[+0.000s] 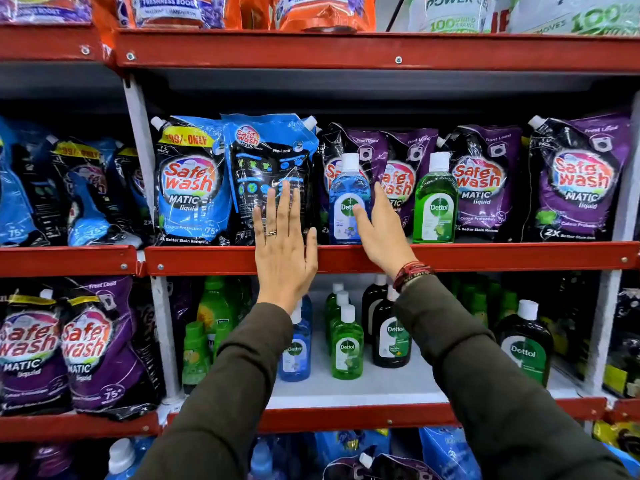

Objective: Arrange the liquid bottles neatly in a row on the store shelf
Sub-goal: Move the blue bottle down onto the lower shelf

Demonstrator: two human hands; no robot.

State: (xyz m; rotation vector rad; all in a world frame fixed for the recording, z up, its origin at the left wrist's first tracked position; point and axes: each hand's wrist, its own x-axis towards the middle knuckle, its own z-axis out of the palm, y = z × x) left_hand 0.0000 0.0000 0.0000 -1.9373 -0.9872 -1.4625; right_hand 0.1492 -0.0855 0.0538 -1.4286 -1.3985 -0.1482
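While upright, blue bottle (pixel 349 199) touches right hand (pixel 382 230)

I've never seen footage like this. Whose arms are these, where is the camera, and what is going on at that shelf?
There is no machine here: a person wears a camera on the head, so you look forward and down along their own arms at a red metal store shelf. The left hand, open and flat with a ring, is raised before a blue-and-black detergent pouch. The right hand, also open, has its thumb against a blue clear plastic bottle with a white cap; it is not gripped. Beside it stands a green clear plastic bottle. Purple detergent pouches stand behind, and more bottles sit one shelf below.
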